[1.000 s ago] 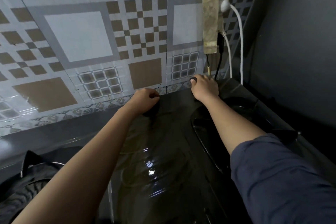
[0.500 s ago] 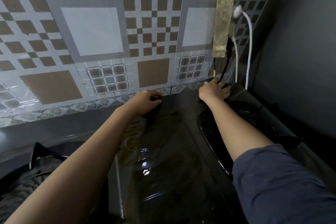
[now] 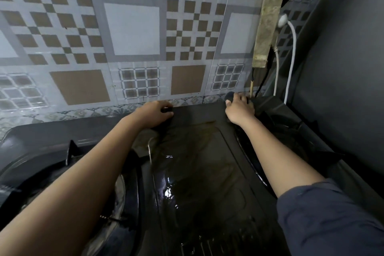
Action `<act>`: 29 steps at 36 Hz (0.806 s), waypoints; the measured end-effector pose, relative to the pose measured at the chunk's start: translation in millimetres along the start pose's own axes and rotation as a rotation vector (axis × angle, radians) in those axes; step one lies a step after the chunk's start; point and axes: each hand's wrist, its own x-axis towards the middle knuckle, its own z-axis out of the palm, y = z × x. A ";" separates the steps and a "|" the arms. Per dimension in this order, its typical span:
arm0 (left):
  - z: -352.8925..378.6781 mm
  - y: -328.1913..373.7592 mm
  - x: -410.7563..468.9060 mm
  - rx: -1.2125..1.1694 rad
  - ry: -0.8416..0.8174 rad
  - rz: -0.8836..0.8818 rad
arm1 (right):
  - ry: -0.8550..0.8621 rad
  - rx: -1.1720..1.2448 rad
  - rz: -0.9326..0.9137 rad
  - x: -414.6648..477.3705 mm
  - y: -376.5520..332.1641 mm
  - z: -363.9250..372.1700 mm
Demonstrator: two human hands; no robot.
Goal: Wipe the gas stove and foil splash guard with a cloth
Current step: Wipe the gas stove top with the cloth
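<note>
The black gas stove (image 3: 197,172) fills the lower frame, its glossy wet middle panel reflecting light. Behind it stands the splash guard (image 3: 133,29), printed with brown and grey squares. My left hand (image 3: 152,115) is curled at the stove's back edge, its fingers closed on a dark fold of what looks like cloth (image 3: 160,131). My right hand (image 3: 239,109) rests at the back right corner, closed over a dark bunched lump (image 3: 230,96) against the guard's foot. Whether both hands hold the same piece of cloth is unclear.
A burner grate (image 3: 68,151) sits at the left under my forearm, and a second burner ring (image 3: 259,172) lies under my right arm. A worn power strip (image 3: 268,25) hangs on the wall with white cables (image 3: 291,64) and black cables beside my right hand. A dark wall (image 3: 342,68) closes the right side.
Both hands have slid farther back to the stove's rear edge at the foot of the guard. The right hand now covers a dark lump just left of the cables.
</note>
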 end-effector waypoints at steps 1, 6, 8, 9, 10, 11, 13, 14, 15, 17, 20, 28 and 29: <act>-0.7 -2.1 -2.1 0.005 0.008 -0.003 | -0.013 -0.003 -0.010 -2.9 -2.4 0.7; -4.5 -10.2 -12.2 0.028 0.024 -0.007 | -0.048 -0.036 -0.020 -13.8 -13.2 1.4; -6.6 -13.3 -15.2 0.045 0.019 -0.009 | -0.058 -0.054 -0.012 -17.3 -17.5 1.8; -7.8 -15.3 -16.9 0.052 0.017 -0.008 | -0.061 -0.063 -0.005 -19.1 -20.1 2.7; -9.1 -16.7 -18.6 0.056 0.014 -0.004 | -0.061 -0.072 0.006 -20.9 -23.2 3.9; -10.7 -18.4 -20.2 0.055 0.008 -0.002 | -0.057 -0.082 0.019 -23.1 -26.7 5.5; -13.9 -21.2 -24.0 0.048 -0.013 0.000 | -0.039 -0.101 0.048 -29.0 -35.1 10.7; -15.4 -22.8 -25.8 0.049 -0.022 0.000 | -0.030 -0.101 0.064 -33.3 -39.5 13.7; -16.9 -25.0 -27.1 0.053 -0.028 -0.003 | -0.021 -0.094 0.078 -37.6 -43.6 16.9; -19.8 -30.0 -30.1 0.069 -0.036 -0.012 | 0.002 -0.079 0.091 -45.1 -50.0 22.7; -23.6 -38.4 -35.8 0.073 -0.041 -0.033 | 0.053 -0.055 0.089 -54.1 -53.8 29.9; -29.8 -59.1 -51.6 0.118 0.011 -0.078 | 0.157 0.002 0.042 -83.1 -59.1 46.2; -30.9 -61.0 -53.3 0.129 0.017 -0.091 | 0.167 0.004 0.039 -86.8 -60.8 48.0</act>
